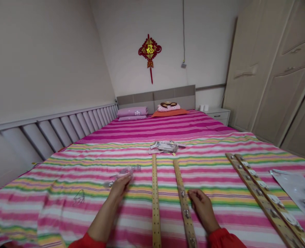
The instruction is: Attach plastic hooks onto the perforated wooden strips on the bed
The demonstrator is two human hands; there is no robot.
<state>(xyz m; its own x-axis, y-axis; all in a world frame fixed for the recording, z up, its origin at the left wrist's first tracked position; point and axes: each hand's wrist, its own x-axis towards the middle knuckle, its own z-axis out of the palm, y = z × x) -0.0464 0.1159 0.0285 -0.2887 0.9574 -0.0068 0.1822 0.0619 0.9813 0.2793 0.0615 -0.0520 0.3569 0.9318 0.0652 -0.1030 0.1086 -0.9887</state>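
Observation:
My left hand [121,186] is on a small clear plastic bag [128,170] of small parts, its fingers closed at the bag's near edge. Beside a wooden strip [178,175] is my right hand [201,206], its fingers curled and pinched together close to the strip's right edge. Whatever the pinch holds, if anything, is too small to make out. Shiny metal fittings [186,214] sit in a row along the near part of that strip. To its left lies a second wooden strip [155,199], with rows of holes and no fittings on it.
At right lie two more strips, one with metal fittings [258,192] and one with white round pieces [275,199]. A clear bag [297,189] is beyond them. Another pile of plastic packets [165,147] lies ahead. A thin clear scrap [79,197] rests on the striped bedspread [64,172].

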